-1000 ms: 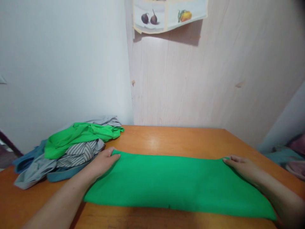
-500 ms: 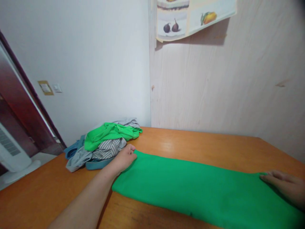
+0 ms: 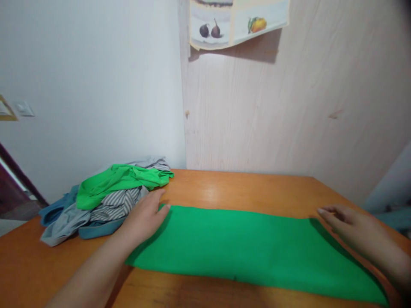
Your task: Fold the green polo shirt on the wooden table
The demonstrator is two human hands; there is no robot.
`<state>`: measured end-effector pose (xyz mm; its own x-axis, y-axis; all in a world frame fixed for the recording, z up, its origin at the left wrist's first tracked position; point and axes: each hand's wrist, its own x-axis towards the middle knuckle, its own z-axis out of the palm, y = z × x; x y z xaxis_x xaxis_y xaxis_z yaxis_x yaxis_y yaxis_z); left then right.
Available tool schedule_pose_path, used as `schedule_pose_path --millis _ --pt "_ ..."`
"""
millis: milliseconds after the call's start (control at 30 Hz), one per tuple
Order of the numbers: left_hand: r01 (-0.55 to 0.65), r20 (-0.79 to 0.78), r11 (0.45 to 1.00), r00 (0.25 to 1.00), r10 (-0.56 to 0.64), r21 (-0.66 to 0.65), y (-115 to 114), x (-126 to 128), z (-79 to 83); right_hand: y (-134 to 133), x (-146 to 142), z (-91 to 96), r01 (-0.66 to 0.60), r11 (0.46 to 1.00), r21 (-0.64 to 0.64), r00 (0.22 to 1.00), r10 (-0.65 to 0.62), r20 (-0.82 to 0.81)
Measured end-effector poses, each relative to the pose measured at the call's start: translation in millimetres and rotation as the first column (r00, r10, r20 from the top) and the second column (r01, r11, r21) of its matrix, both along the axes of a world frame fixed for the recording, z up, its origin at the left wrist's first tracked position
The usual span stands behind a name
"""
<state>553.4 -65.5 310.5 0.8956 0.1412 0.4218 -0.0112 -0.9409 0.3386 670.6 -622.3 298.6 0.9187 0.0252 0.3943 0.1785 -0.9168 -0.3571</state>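
Note:
A folded green cloth (image 3: 237, 246) lies flat on the table as a long strip, its kind not clear from the fold. My left hand (image 3: 146, 218) rests at its far left corner, thumb and fingers apart, the thumb over the edge. Just off the far right corner hovers my right hand (image 3: 351, 226), with loosely curled fingers and a gap between thumb and fingers. Nothing shows in its grasp.
On the left of the wooden table (image 3: 224, 188) sits a heap of crumpled clothes: a bright green garment (image 3: 112, 184), a striped one (image 3: 115, 203), grey and blue pieces. A fruit poster (image 3: 240, 23) hangs on the wall behind. Bluish fabric (image 3: 393, 220) appears beyond the right edge.
Both hands have let go of the green cloth's far corners, and their fingers have loosened. The cloth now lies flatter. The view has turned to the right.

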Motion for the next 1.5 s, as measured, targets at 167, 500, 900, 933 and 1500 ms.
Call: schedule_pose_path --millis 167,500,900,933,1500 --pt "0.194 -0.052 0.973 0.981 -0.189 0.126 -51.4 -19.2 10.4 56.2 -42.8 23.2 -0.188 0.978 0.094 0.981 0.191 -0.018" --pt "0.296 -0.37 0.93 0.907 -0.202 0.219 -63.9 -11.6 -20.7 95.4 -50.3 -10.6 -0.411 0.9 -0.143 0.876 0.347 -0.337" --pt "0.287 -0.344 0.943 0.914 -0.215 0.172 -59.0 -8.2 -32.7 74.3 -29.0 -22.4 -0.286 0.929 -0.234 0.907 0.183 -0.38" --pt "0.286 -0.341 0.943 0.915 -0.216 0.17 -59.5 -8.6 -31.9 73.4 -27.9 -23.5 -0.275 0.932 -0.237 0.909 0.172 -0.38" --pt "0.282 -0.434 0.949 0.879 -0.198 0.139 -74.6 -14.2 -8.4 71.1 -16.2 -36.7 -0.256 0.92 -0.297 0.922 0.14 -0.361"
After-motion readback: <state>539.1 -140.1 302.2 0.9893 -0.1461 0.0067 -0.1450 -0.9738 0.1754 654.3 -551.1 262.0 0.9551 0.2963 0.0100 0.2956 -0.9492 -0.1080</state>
